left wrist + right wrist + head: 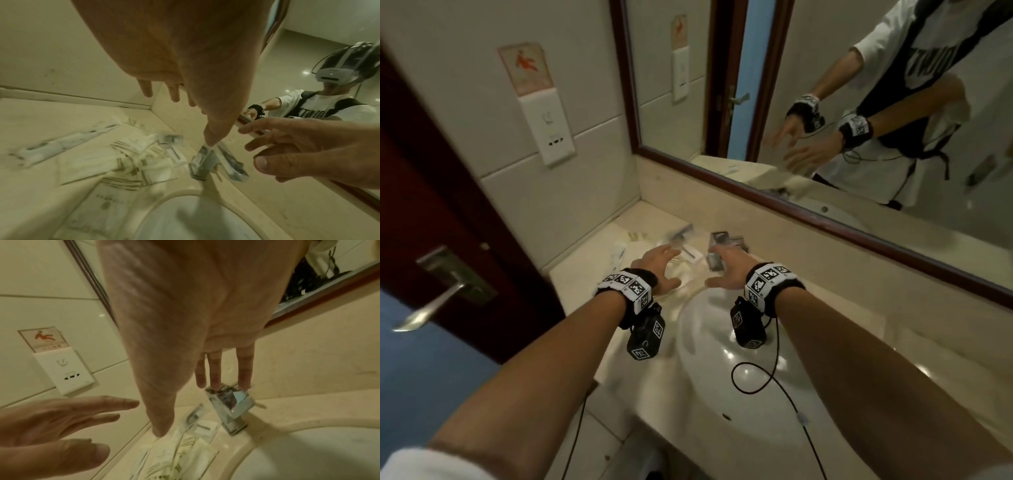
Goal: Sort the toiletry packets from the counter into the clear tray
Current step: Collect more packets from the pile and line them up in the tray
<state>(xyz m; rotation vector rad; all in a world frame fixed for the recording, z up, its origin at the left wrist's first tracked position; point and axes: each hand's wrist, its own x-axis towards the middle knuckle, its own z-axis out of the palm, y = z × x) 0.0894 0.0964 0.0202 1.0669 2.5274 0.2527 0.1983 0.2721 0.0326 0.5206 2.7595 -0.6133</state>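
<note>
Several white toiletry packets lie in a loose heap on the beige counter, left of the chrome faucet. In the left wrist view, striped packets overlap, a long white packet lies apart, and a faint clear tray edge seems to show among them; blur hides its shape. My left hand hovers over the heap, fingers spread, holding nothing. My right hand hovers beside the faucet, fingers straight and empty. A small white box sits at the faucet's foot.
The white sink basin lies right under my wrists. A framed mirror runs along the back of the counter. A tiled wall with a socket plate closes the left side, beside a dark door.
</note>
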